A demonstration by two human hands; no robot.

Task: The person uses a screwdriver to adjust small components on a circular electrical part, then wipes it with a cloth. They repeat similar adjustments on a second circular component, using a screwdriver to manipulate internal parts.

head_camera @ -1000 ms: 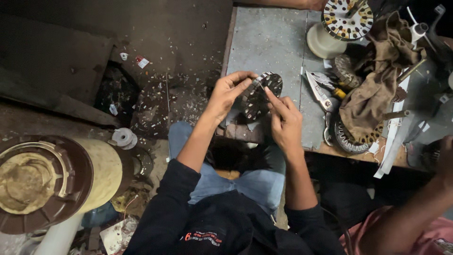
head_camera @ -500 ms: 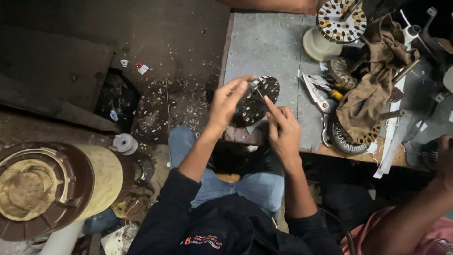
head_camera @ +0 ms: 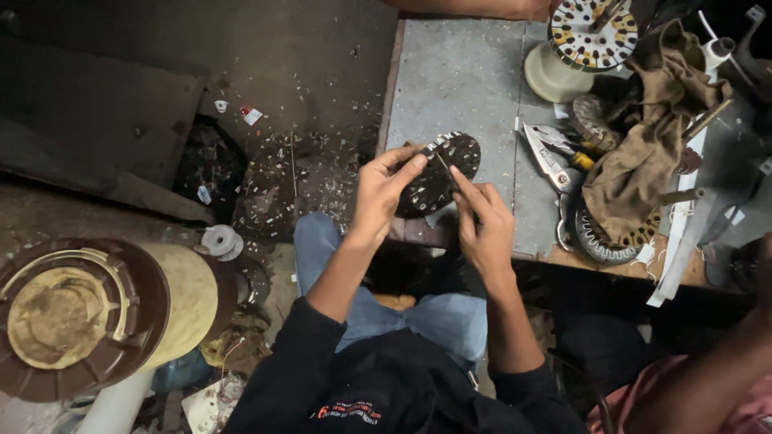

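Note:
I hold a dark round slotted motor core (head_camera: 447,165) tilted on edge over the near corner of the grey workbench (head_camera: 462,80). My left hand (head_camera: 384,191) grips its left rim, fingers curled over the top. My right hand (head_camera: 482,221) pinches a thin sliver-like tool or strip (head_camera: 442,164) and presses it against the face of the core. Whether it is a blade or an insulation strip is too small to tell.
On the bench lie pliers (head_camera: 551,157), a brown rag (head_camera: 647,137), a ring-shaped stator (head_camera: 599,237) and a wound stator on a cream stand (head_camera: 591,36). A brown and cream fan housing (head_camera: 88,317) stands on the littered floor at left. Another person's arm (head_camera: 708,378) is at lower right.
Both hands and the core have kept nearly the same place. My right fingers shifted slightly along the core's face with the thin strip.

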